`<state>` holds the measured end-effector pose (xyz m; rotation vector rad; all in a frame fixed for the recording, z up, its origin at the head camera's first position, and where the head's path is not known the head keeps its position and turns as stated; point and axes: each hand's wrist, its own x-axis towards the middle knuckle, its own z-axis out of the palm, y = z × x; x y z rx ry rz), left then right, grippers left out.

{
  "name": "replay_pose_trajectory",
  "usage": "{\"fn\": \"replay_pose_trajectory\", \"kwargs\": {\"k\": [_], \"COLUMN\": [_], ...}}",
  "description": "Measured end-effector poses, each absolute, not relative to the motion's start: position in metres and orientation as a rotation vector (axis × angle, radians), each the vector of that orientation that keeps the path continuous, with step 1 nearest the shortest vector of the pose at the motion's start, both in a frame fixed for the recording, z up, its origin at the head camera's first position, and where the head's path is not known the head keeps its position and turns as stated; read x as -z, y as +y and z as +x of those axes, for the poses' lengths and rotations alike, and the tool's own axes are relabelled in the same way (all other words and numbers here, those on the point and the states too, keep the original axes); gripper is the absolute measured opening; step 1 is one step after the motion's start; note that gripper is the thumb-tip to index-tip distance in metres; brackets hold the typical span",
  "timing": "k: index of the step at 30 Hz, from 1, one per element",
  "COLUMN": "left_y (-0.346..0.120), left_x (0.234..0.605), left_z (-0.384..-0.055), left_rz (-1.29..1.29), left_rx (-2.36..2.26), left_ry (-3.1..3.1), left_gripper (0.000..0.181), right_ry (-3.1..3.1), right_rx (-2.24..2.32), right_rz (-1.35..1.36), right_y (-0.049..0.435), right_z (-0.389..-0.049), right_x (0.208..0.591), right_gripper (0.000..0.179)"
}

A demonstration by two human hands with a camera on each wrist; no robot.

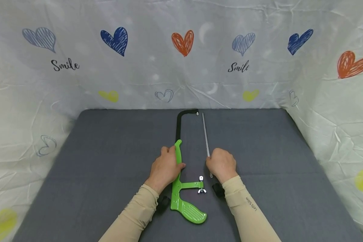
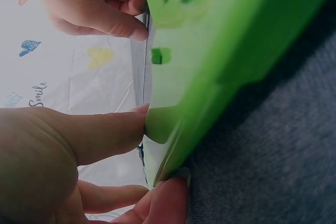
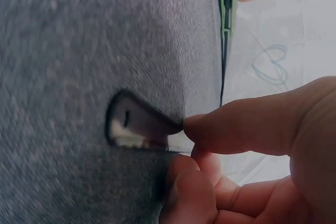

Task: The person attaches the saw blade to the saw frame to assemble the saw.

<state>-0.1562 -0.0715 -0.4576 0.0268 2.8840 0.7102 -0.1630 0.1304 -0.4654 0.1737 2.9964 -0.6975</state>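
A hacksaw frame [image 1: 176,193] lies on the grey cloth, with a green handle toward me and a black bent arm [image 1: 178,126] at the far end. My left hand [image 1: 164,169] holds its green bar, thumb on the right side and fingers on the left. On a short green crosspiece sits a metal clamp with a wing nut [image 1: 201,191]. My right hand [image 1: 222,164] pinches a thin saw blade [image 1: 205,132] near its close end, to the right of the frame and apart from it. A slotted hole shows in the blade's rounded end [image 3: 137,121] in the right wrist view.
Grey cloth [image 1: 124,144] covers the table. Behind it and at both sides hang white sheets [image 1: 151,74] printed with hearts and "Smile". Black wrist straps [image 1: 218,190] show under both forearms, which wear beige sleeves [image 1: 249,208].
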Motion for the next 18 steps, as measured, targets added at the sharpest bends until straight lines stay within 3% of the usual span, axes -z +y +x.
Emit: {"fn": "replay_pose_trajectory", "kwargs": {"k": [18], "left_y": [-0.071], "left_x": [0.4576], "left_z": [-0.1562], "left_rz": [0.027], "left_rx": [-0.72], "left_ry": [2.869], "left_gripper": [0.083], "right_ry": [2.983], "right_rx": [0.741], "right_rz": [0.234], "right_y": [0.1328], "right_z": [-0.1636], "right_x": [0.4641], "right_gripper": [0.051]}}
